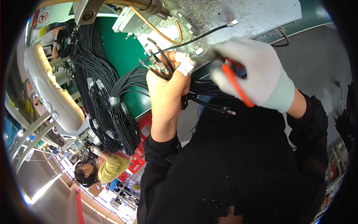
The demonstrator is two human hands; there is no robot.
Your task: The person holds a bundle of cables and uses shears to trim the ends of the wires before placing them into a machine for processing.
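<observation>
My left hand (pixel 166 89), bare with white tape about the thumb and a fingertip, is closed round several black cables (pixel 164 56). Their stripped ends, with metal connectors and small coloured wires, stick out above the fingers. My right hand (pixel 259 67) wears a grey-white glove and grips red-handled pliers (pixel 237 86). The gloved fingertips meet the left thumb, close to a white connector (pixel 198 52) on a cable end. The pliers' jaws are hidden or blurred there.
A thick bundle of black cables (pixel 100 82) hangs over the green table (pixel 112 41) at left. Behind my hands is a metal machine (pixel 130 20) beside a grey plate (pixel 261 16) strewn with clippings. A long white lamp (pixel 52 89) stands left. A person in yellow (pixel 112 168) works further off.
</observation>
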